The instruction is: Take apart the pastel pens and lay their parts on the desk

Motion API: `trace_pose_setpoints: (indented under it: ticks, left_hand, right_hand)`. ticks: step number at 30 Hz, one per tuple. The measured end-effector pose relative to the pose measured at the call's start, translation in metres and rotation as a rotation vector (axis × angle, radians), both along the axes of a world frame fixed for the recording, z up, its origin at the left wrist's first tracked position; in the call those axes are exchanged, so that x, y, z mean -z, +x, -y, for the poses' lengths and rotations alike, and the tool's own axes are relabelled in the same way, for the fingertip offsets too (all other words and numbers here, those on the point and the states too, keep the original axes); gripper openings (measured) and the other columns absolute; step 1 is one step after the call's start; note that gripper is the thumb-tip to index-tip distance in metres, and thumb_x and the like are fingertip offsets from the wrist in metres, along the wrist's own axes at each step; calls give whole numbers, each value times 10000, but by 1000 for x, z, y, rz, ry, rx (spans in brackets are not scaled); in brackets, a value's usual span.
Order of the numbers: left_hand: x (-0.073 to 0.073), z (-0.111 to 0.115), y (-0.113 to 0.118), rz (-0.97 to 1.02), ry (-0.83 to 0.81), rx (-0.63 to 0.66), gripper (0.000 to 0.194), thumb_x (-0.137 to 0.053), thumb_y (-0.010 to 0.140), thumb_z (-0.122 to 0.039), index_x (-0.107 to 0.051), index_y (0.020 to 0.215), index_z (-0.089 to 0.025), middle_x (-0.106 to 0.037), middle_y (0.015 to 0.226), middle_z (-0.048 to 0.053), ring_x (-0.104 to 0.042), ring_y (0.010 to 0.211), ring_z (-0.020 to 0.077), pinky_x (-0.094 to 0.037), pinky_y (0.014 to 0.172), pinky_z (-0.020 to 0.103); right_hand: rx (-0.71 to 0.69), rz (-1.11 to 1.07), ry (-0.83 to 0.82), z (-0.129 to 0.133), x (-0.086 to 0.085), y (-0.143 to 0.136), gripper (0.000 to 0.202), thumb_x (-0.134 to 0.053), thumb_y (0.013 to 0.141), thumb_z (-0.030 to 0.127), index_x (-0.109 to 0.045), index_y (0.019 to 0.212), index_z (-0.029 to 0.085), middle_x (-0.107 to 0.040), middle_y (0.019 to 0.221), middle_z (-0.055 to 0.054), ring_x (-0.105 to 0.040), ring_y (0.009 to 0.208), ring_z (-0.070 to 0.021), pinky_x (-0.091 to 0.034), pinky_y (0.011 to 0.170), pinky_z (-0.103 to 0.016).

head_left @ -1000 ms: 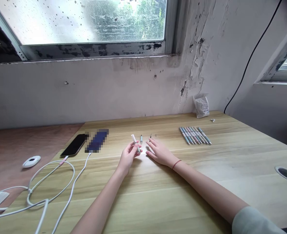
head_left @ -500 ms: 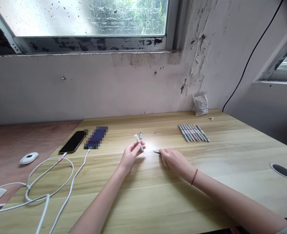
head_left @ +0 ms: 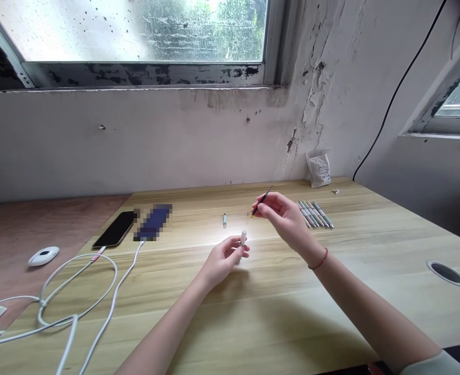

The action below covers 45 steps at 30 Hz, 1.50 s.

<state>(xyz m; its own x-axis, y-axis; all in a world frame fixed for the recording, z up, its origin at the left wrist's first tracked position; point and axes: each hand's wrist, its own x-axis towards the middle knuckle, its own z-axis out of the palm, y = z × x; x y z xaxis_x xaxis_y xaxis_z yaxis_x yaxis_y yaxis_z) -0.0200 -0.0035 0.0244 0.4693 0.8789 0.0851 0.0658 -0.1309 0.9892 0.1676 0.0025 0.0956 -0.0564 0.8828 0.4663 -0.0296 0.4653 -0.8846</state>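
My left hand is closed around a pen barrel, its white end pointing up and the lower part hidden by the fingers. Above it and to the right, my right hand pinches a thin pen refill, dark with a yellow section near its lower, clear end. The refill slants, and its lower end is just above the barrel's white end. A short blue-green pen piece lies on the table beyond my left hand. Behind my right hand is a neat row of pens, partly covered by it.
To the left lie a black phone and a blurred dark blue device, both with white cables. A white oval gadget is further left. A small packet stands against the wall. A round grommet sits at right.
My right hand has lifted the refill off the tabletop and turned it upright, above the barrel. My left hand has shifted right and a little nearer, bringing the barrel more upright.
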Motion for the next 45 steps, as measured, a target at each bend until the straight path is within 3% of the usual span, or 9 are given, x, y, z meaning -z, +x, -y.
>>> trace_pose_setpoints:
  ticks: [8,13,18,20,25,30,34,39,45]
  left_hand:
    - [-4,4,0,-35,7,28,354,-520,854,-412,-549,1132,-195,-637,1031,102,-634,897,207,-465,717,290]
    - [1,-3,-1,38,5,-74,358,-558,836,-387,-559,1128,-181,-658,1050,116,-591,1034,231,-450,829,323]
    - [2,-9,-3,164,-82,-204,339,-591,801,-343,-565,1072,-142,-640,1066,137,-640,937,238,-457,840,358]
    - [1,-10,-5,195,-109,-236,328,-595,788,-333,-573,1050,-136,-633,1050,130,-656,866,222,-472,809,350]
    - [3,-16,-13,243,-125,-329,362,-601,764,-342,-571,1048,-120,-626,962,98,-646,765,174,-491,786,337]
    - [9,-26,-24,245,-117,-386,423,-575,779,-326,-531,1159,-144,-609,919,60,-624,713,138,-494,758,317]
    - [10,-29,-27,239,-123,-418,472,-583,767,-312,-507,1206,-157,-603,905,54,-616,689,132,-493,735,313]
    - [9,-27,-26,253,-151,-422,434,-578,767,-309,-515,1167,-152,-602,914,60,-620,700,140,-497,750,330]
    - [7,-24,-23,218,-168,-424,409,-534,792,-273,-499,1181,-153,-587,926,61,-613,684,123,-495,725,301]
  right_hand:
    - [-129,253,-108,5,16,-5,206,-599,802,349,-625,897,168,-660,881,-63,-630,806,-176,-533,726,-321]
    - [-283,326,-234,-23,29,17,399,-586,806,358,-563,1172,200,-605,1170,-93,-594,1033,-201,-514,835,-333]
    - [223,646,-168,-74,75,29,275,-474,851,284,-652,1007,143,-682,1007,-99,-634,922,-179,-491,821,-297]
    - [301,709,-131,-86,90,21,266,-471,839,232,-665,988,127,-680,1000,-115,-619,940,-199,-461,855,-320]
    - [311,787,-20,-92,100,-20,256,-469,852,206,-659,1010,138,-649,1051,-116,-553,1014,-209,-387,915,-319]
    - [239,996,83,-95,100,-61,355,-465,892,357,-586,1165,164,-625,1049,-113,-533,974,-208,-388,850,-296]
    - [233,1059,83,-98,104,-77,304,-447,900,346,-651,1062,189,-616,1018,-104,-515,947,-210,-374,833,-290]
    - [257,1028,95,-96,107,-70,310,-450,899,359,-628,1104,210,-620,1056,-74,-518,959,-189,-368,848,-261]
    - [571,1009,-112,-110,113,-29,387,-332,922,240,-577,1161,60,-571,1104,-202,-513,1010,-257,-371,843,-329]
